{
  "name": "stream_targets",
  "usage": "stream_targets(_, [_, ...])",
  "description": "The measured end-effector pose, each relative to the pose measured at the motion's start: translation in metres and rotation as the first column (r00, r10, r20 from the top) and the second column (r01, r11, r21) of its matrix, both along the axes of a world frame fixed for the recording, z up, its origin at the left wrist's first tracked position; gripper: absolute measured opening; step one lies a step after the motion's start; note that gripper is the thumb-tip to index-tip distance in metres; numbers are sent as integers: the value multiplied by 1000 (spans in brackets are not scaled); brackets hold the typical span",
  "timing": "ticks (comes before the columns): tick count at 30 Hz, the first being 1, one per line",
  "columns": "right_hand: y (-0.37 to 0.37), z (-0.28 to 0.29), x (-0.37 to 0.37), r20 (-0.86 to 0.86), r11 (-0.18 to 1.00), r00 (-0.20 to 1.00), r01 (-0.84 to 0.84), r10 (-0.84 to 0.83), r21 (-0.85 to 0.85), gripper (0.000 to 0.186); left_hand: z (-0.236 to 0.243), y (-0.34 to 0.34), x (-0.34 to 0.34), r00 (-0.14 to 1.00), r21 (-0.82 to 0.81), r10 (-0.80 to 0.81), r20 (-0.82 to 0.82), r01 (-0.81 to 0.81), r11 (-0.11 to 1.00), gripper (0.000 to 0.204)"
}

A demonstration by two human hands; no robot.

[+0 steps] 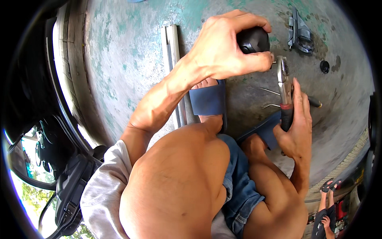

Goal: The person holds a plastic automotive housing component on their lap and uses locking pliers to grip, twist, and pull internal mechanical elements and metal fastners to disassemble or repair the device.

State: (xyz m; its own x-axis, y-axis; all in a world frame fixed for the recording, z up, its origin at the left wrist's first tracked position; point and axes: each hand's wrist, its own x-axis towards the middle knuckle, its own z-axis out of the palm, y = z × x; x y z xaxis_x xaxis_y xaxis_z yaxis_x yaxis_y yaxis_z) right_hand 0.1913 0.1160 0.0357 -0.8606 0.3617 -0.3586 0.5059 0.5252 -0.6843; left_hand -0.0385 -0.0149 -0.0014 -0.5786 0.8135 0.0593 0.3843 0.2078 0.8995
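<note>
My left hand is closed around a rounded black part, with a thin metal piece jutting beside my thumb. My right hand grips pliers with a red-and-black handle. Their jaws are at that thin piece, just below the part; whether they clamp it is hard to tell. On the floor behind the pliers lie thin bent metal tools and a dark-handled tool. A dark housing and a small black round cap lie at upper right.
A long metal rail lies left of my blue sandal on the stained concrete floor. My bent knees fill the lower middle. Dark vehicle parts with a mirror line the left edge. Another person's legs and hand show at lower right.
</note>
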Motion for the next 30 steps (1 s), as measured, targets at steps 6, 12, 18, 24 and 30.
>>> stream_targets(6, [-5, -1, 1, -31, 1000, 999, -25, 24, -15, 99, 1, -3, 3, 999, -5, 9, -39, -9, 1000, 47])
stream_targets(12, [0, 1, 5, -14, 999, 1000, -13, 14, 36, 98, -2, 2, 8, 994, 46, -13, -109, 18, 999, 45])
stream_targets(18, [-1, -7, 4, -39, 1000, 999, -26, 27, 6, 98, -4, 0, 4, 981, 60, 1, -192, 11, 998, 44])
stream_targets(24, [-3, -6, 6, 9, 998, 999, 31, -31, -60, 98, -6, 5, 5, 971, 102, -3, -241, 29, 994, 42])
stream_targets(30, [-5, -8, 5, -46, 1000, 999, 15, -14, 19, 98, -6, 5, 4, 954, 138, 12, -300, 31, 990, 40])
